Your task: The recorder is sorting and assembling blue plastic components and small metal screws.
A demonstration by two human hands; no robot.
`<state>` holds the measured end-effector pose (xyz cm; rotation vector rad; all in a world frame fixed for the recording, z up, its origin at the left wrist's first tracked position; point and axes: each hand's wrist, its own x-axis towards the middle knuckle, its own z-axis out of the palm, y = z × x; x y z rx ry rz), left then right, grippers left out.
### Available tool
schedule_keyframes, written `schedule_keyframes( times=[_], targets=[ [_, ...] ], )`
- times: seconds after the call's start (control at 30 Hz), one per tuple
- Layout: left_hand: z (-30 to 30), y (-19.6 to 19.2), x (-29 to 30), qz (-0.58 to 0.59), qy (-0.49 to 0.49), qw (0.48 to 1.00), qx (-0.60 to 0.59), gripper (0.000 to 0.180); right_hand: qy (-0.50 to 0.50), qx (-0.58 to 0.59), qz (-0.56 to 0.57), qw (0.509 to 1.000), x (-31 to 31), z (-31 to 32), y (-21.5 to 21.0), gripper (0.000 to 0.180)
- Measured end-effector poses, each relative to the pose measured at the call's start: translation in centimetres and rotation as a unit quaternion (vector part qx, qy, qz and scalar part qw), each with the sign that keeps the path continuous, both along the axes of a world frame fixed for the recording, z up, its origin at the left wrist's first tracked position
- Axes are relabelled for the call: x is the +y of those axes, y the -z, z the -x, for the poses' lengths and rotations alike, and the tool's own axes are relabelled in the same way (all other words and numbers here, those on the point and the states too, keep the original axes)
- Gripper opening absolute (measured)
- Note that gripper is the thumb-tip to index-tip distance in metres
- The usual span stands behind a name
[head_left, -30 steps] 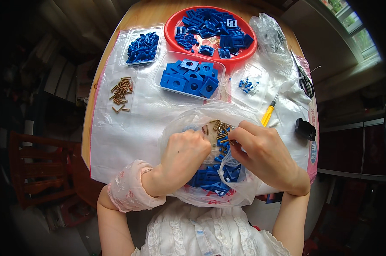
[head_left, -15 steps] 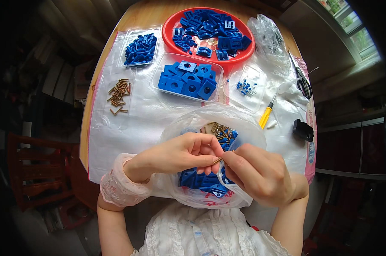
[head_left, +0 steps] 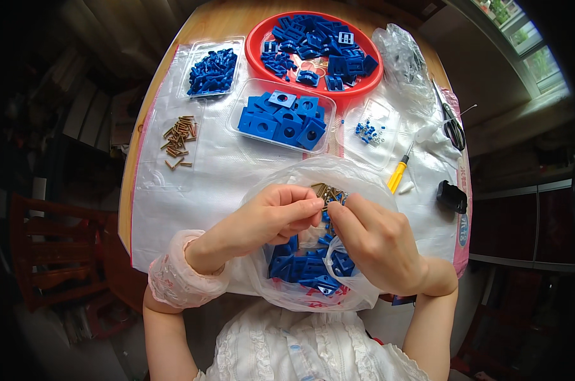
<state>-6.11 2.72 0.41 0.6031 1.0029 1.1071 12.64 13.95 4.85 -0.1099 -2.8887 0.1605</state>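
My left hand is closed in a pinch over the open plastic bag, thumb pressed to the fingertips. My right hand faces it, also pinched, their tips a little apart. What either pinch holds is too small to make out against the brass screws behind. Below the hands, the translucent white bag contains those screws and blue plastic parts. One white loop of the bag hangs beneath my right hand.
Beyond the bag stand a tray of blue square plates, a red basin of blue parts and a tray of small blue pieces. Brass screws lie left; a yellow screwdriver, scissors and a black object lie right.
Both hands have risen slightly away from me, to the screws' part of the bag. The brass screw seen between their fingertips earlier can no longer be made out.
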Motion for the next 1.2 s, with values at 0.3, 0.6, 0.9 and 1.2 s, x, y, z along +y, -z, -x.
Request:
schedule_keyframes(
  times=[0.3, 0.6, 0.9, 1.2],
  targets=[
    [-1.6, 1.9, -0.1, -0.167, 0.004, 0.593, 0.787, 0.013, 0.065, -0.133, -0.019, 0.989, 2.4, 3.0, 5.5, 0.012],
    [-1.7, 3.1, 1.2, -0.224, 0.035, 0.544, 0.808, 0.008, 0.074, -0.142, 0.007, 0.987, 2.8, 3.0, 4.3, 0.022],
    [-1.0, 2.9, 1.3, -0.247, 0.086, 0.509, 0.820, 0.005, 0.046, -0.128, 0.013, 0.991, 3.1, 3.0, 5.0, 0.019],
    [-0.6, 3.3, 1.5, -0.239, 0.062, 0.533, 0.809, 0.006, 0.066, -0.138, 0.013, 0.988, 3.3, 3.1, 5.6, 0.013]
  ],
)
